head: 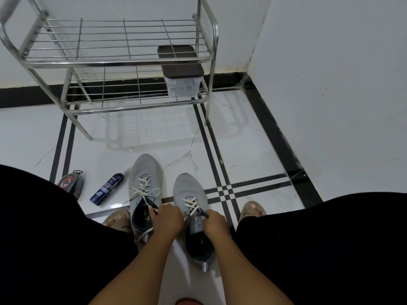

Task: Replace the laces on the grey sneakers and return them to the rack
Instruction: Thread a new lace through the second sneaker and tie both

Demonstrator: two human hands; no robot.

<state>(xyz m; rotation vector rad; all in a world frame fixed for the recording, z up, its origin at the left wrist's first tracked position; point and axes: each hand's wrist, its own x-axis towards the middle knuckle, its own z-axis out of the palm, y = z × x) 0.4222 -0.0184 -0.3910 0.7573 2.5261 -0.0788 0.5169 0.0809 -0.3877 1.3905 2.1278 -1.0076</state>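
I am looking down at two grey sneakers standing side by side on the floor point(253, 150), toes pointing to 12 o'clock, between my knees. The left shoe point(144, 183) is already laced in white and tied in a loose bow. The right shoe point(190, 194) is laced through its lower eyelets, but no knot is showing on it yet.

Both hands are working at the top of the right shoe's lacing. My left hand point(168, 220) is curled at its 9 o'clock side and my right hand point(217, 222) at its 3 o'clock side. Each appears to be pinching a lace point(191, 204) end, though the fingertips are turned away and I cannot confirm the exact hold.

In my judgement the step in hand is finishing the top eyelets and tying off. To do it well I am keeping both ends at even length, drawing the crossings snug from toe upward, holding the tongue flat and centred, and tensioning equally before knotting.

The rack point(123, 60) is standing at 12 o'clock, well apart from the shoes, its top shelf bare; a lidded box point(182, 80) is sitting on the lower shelf at the right end. A blue tube point(106, 189) and a packet point(70, 181) are lying at 10 o'clock of the shoes.
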